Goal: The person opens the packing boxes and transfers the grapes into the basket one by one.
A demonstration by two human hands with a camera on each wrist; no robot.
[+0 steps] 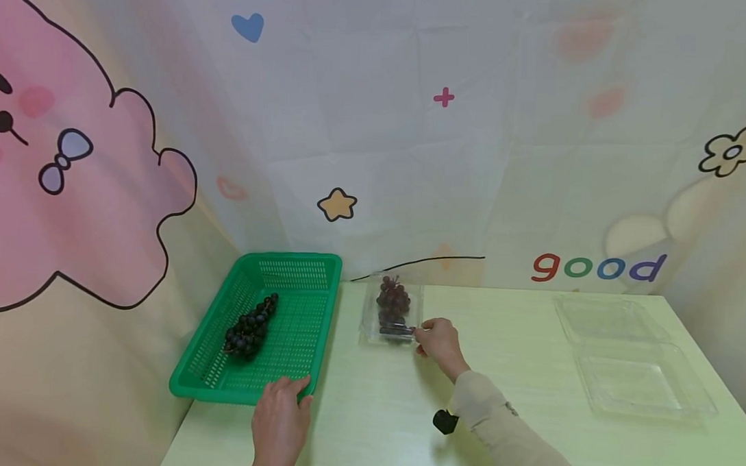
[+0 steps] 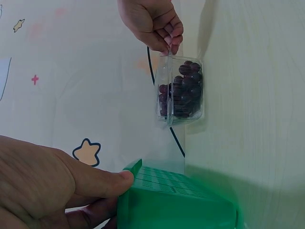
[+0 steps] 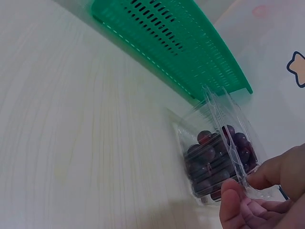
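A clear plastic clamshell box (image 1: 372, 315) stands near the back edge of the table with a bunch of dark grapes (image 1: 394, 299) inside, its lid down over them. My right hand (image 1: 441, 345) pinches the box's rim at the near right corner, thumb on one side and fingers on the other, as the right wrist view shows. To the left, my left hand (image 1: 281, 420) holds the near right corner of a green plastic basket (image 1: 328, 327), its thumb over the rim. Another bunch of dark grapes (image 1: 249, 330) lies in that basket.
At the right of the table lies an unfolded clear plastic clamshell (image 1: 636, 376). A small black object (image 1: 444, 421) shows beside the right sleeve (image 1: 496, 419). Behind the table hangs a printed cloth (image 1: 389, 137).
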